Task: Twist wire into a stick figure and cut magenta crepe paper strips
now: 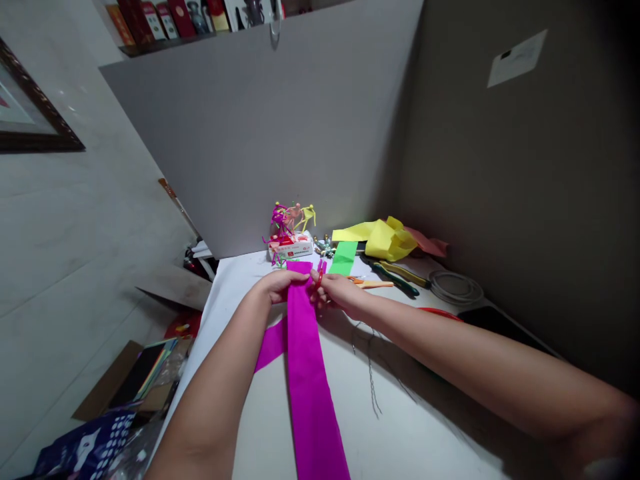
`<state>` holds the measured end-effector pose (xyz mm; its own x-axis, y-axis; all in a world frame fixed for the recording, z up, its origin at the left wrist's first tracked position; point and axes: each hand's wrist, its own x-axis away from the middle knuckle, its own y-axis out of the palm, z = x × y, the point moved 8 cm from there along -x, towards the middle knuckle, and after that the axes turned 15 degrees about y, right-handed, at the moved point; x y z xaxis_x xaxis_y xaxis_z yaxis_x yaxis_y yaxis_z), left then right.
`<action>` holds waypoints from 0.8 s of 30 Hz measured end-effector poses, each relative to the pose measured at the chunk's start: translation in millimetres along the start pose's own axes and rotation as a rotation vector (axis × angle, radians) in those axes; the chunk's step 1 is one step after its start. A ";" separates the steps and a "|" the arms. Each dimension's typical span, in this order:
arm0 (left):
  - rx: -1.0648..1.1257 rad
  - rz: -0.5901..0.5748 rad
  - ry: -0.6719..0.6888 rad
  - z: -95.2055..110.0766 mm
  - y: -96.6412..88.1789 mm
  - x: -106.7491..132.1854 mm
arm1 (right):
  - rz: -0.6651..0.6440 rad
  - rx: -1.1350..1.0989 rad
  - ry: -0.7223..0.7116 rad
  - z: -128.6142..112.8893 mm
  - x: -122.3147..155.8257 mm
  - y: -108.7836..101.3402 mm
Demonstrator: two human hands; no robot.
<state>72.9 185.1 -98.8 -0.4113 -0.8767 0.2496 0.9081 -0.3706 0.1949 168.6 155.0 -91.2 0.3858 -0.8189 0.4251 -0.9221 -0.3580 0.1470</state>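
Observation:
A long magenta crepe paper strip (313, 373) runs from the table's near edge up to my hands, with another part of it slanting off to the left. My left hand (280, 285) pinches its far end, thumb on top. Close by on the right, my right hand (333, 292) is closed around a red loop that looks like the handle of scissors (319, 280); the blades are hidden. Small narrow magenta pieces (323, 266) show just beyond my right fingers. Thin dark wires (373, 380) lie on the white tabletop right of the strip.
Behind my hands, colourful wire figures (287, 217) stand on a small box (293, 249). Green paper (344, 259), yellow crepe paper (390, 240), pliers (395, 277), an orange-handled tool (375, 284) and a white cable coil (456, 287) lie to the right. Grey panels (280, 133) enclose the back and right.

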 end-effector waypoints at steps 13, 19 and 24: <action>0.020 0.002 0.017 -2.6 -9.8 -7.7 | -0.055 -0.065 -0.108 11.1 5.5 14.4; -0.104 0.024 0.066 0.8 -15.9 -13.7 | -0.014 -0.075 -0.144 10.8 19.0 7.5; -0.407 0.002 0.050 -12.5 -10.6 -16.5 | 0.023 0.022 -0.311 6.6 60.3 3.1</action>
<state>71.0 199.6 -116.9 -0.4145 -0.8875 0.2012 0.8697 -0.4514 -0.1993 189.2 101.6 -71.0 0.3586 -0.9238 0.1339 -0.9312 -0.3441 0.1199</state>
